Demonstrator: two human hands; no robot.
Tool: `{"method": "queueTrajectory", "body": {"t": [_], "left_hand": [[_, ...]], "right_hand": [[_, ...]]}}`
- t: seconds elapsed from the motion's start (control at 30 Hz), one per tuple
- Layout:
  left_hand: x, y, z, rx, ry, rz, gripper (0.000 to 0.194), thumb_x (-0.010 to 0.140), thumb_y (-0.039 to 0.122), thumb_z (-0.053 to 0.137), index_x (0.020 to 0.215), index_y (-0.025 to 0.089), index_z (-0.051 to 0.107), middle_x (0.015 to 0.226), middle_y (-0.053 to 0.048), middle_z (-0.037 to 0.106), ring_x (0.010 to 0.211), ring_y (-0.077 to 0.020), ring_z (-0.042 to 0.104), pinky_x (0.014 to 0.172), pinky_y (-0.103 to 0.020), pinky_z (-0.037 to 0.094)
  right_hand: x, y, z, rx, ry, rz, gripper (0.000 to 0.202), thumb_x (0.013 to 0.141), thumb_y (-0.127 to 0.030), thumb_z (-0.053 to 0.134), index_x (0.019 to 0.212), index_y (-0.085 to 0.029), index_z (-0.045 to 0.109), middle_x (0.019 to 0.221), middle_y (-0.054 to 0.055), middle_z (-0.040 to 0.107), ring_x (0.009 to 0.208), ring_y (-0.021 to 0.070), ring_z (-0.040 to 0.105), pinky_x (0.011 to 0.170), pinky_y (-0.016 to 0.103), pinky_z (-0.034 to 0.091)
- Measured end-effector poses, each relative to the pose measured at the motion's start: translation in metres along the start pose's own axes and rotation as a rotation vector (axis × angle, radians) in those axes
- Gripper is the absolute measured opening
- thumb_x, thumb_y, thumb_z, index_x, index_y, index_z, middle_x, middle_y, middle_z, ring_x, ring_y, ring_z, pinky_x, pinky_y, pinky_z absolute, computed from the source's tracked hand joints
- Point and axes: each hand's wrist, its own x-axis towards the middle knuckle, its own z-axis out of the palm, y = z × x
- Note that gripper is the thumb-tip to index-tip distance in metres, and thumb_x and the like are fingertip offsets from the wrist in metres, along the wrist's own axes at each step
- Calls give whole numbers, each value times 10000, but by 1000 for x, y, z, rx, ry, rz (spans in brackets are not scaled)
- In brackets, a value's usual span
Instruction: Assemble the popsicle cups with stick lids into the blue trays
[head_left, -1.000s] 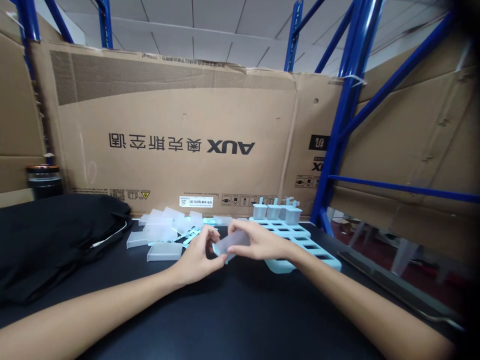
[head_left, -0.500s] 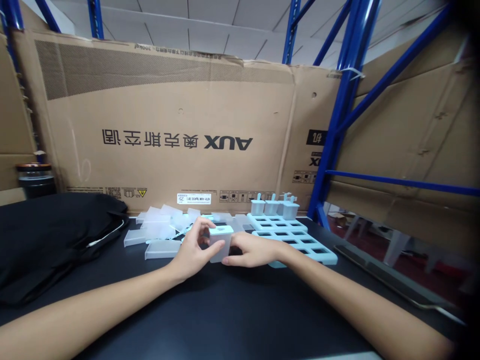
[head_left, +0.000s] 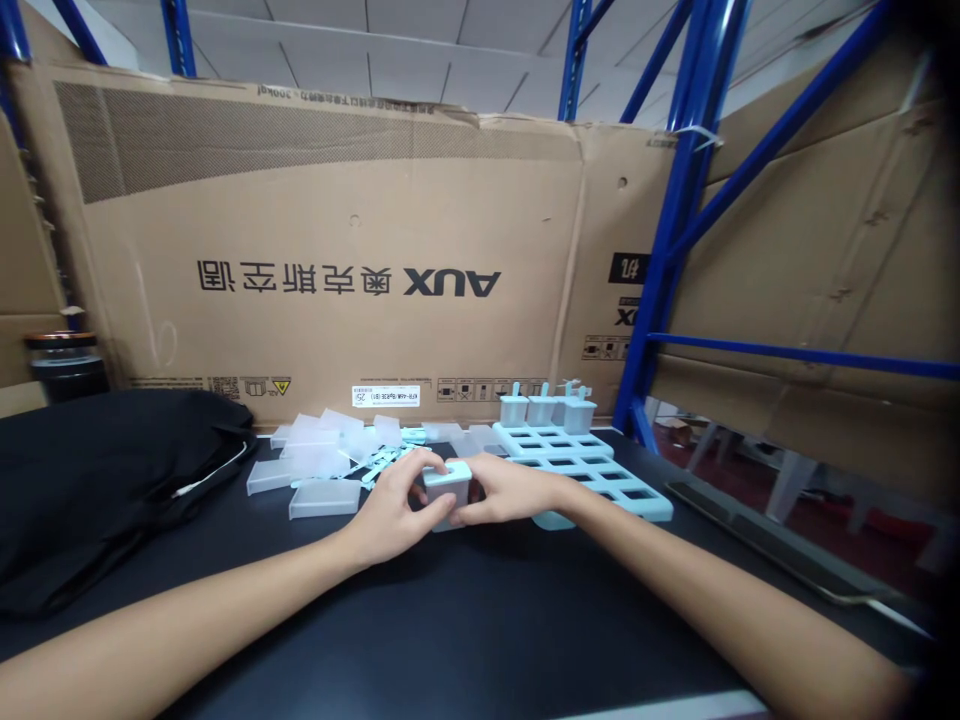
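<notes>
Capped popsicle mould [head_left: 448, 492], a translucent cup with a light-blue lid [head_left: 450, 472], is near the middle of the counter [head_left: 420, 620], between the person's two hands. The lid faces upward; whether the base touches the counter cannot be told. Left hand [head_left: 397, 505]: fingers curved around the mould, thumb against its near side. Right hand [head_left: 510, 488]: fingers closed in on the opposite side, thumb low beside the base, partly hidden. To the person's left lie loose translucent cups [head_left: 324, 498], some overlapping, with light-blue sticks [head_left: 382, 460] between them and the left hand. To the right, a light-blue slotted rack [head_left: 641, 500] lies flat, partly behind the right wrist; several moulds with upright handles [head_left: 514, 408] stand at its far end. Black fabric [head_left: 112, 480] and a dark lidded container [head_left: 69, 370] occupy the far left. Behind: printed cardboard [head_left: 337, 220] and blue metal uprights [head_left: 664, 260].
</notes>
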Motion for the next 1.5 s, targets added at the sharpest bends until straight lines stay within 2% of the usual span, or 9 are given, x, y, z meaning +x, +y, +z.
{"method": "queueTrajectory", "body": {"t": [0.23, 0.57, 0.7, 0.87, 1.0, 1.1, 1.27, 1.4, 1.5], "left_hand": [[0, 1, 1, 92, -40, 87, 200, 842, 235, 535, 1030, 219, 469, 969, -23, 546, 745, -136, 525, 663, -252, 447], [0, 8, 1, 283, -24, 76, 186, 817, 243, 552, 964, 222, 440, 901, -5, 561, 750, -155, 537, 696, -275, 421], [-3, 9, 1, 364, -45, 182, 126, 834, 241, 526, 935, 217, 454, 900, -19, 551, 788, -163, 540, 691, -269, 435], [-8, 10, 3, 630, -173, 400, 85, 811, 177, 502, 886, 217, 508, 978, -53, 533, 881, -198, 522, 682, -281, 445], [-9, 11, 3, 724, -209, 410, 152, 817, 119, 462, 923, 220, 506, 1054, -57, 538, 917, -196, 524, 663, -265, 450], [-8, 12, 2, 750, -244, 407, 178, 835, 85, 427, 939, 214, 494, 1149, -48, 545, 987, -194, 527, 676, -255, 462], [-9, 11, 1, 753, -287, 492, 151, 859, 136, 446, 974, 222, 495, 1206, -14, 562, 989, -182, 542, 683, -263, 475], [-8, 9, 2, 737, -282, 550, 172, 837, 160, 480, 991, 233, 511, 1202, -4, 568, 976, -178, 548, 722, -279, 480], [-7, 9, 1, 724, -277, 567, 166, 835, 161, 480, 977, 232, 528, 1195, -14, 564, 976, -179, 542, 722, -279, 472]], "right_hand": [[2, 8, 6, 81, -67, 6, 228, 767, -350, 660, 870, -149, 624, 726, -19, 595, 655, 109, 545, 594, 211, 418], [6, 11, 15, 67, -43, -54, 132, 789, -277, 601, 796, -154, 556, 687, -36, 526, 611, 86, 466, 568, 203, 384], [9, 15, 18, -30, -39, -124, 82, 775, -208, 580, 834, -157, 557, 756, -10, 549, 687, 113, 499, 630, 228, 415], [10, 17, 21, -187, 27, -216, 106, 766, -203, 580, 853, -157, 540, 844, 31, 554, 753, 136, 487, 677, 254, 421], [4, 18, 12, -260, -13, -137, 123, 757, -202, 565, 864, -162, 519, 860, 34, 548, 713, 124, 478, 640, 244, 408], [2, 25, -3, -390, -47, -10, 288, 676, -111, 559, 959, -163, 538, 912, 49, 577, 750, 143, 520, 629, 242, 407], [34, 34, -18, -620, 48, 101, 351, 725, -101, 481, 1059, -177, 559, 1035, 89, 628, 864, 199, 593, 657, 277, 425], [74, 29, -13, -745, 18, 113, 297, 775, -165, 462, 1047, -173, 581, 1065, 111, 649, 894, 240, 627, 644, 301, 436], [88, 27, -8, -795, -5, 112, 282, 788, -193, 456, 1029, -166, 600, 1060, 125, 653, 906, 259, 637, 662, 320, 450]]}}
